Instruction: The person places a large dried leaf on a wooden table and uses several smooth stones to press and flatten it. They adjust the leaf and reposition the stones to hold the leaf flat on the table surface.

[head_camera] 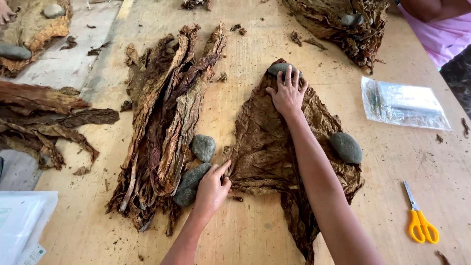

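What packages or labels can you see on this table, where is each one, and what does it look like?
Clear plastic bag: on the wooden table at the right, beyond the yellow scissors; flat, rectangular, see-through with pale contents.
White package: bottom left corner, partly out of frame; flat, white, glossy, with a small label at its lower edge.
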